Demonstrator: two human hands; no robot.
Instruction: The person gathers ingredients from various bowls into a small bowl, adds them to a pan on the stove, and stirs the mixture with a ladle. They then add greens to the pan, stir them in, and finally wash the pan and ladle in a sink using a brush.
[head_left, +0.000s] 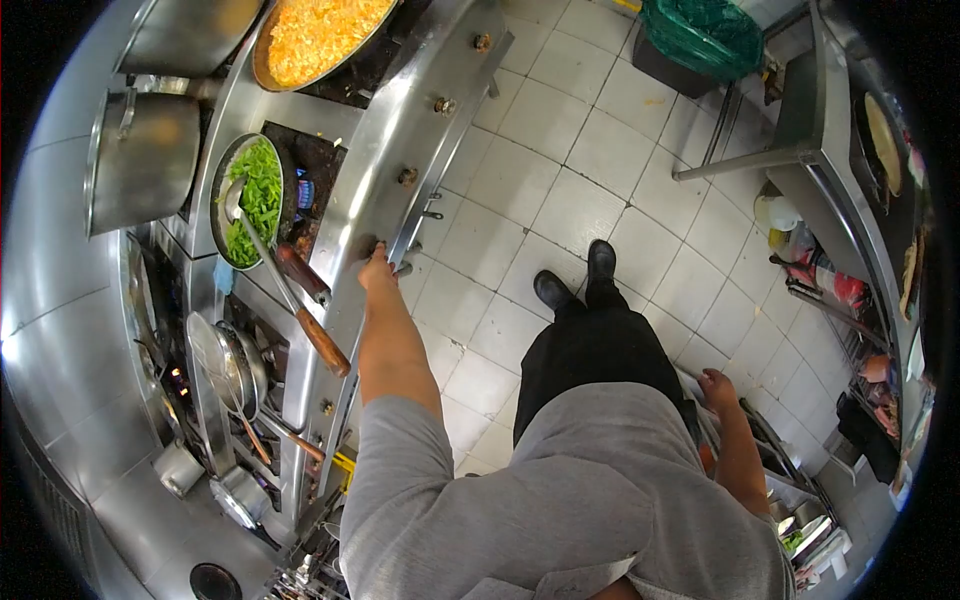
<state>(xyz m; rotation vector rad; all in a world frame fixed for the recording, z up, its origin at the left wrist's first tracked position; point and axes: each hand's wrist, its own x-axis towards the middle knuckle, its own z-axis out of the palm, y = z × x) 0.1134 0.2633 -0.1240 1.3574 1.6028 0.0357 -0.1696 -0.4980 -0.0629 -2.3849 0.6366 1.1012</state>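
Observation:
At the front panel of the stove (345,200), my left hand (378,270) grips a control knob, which its fingers mostly cover. A frying pan (222,205) of chopped green vegetables (262,190) sits on the burner just behind. Resting across that pan is a metal ladle (268,255) with a wooden handle that juts out over the stove edge. Blue flame (306,190) shows beside the pan. My right hand (718,390) hangs at my side, fingers curled, with nothing visible in it.
A large pan (262,75) of orange-yellow food and big steel pots (145,165) stand further along the stove. Strainers and pans (225,365) lie nearer. A bin with a green bag (705,40) is ahead; a steel table (820,130) stands right. White tiles (560,190) cover the floor.

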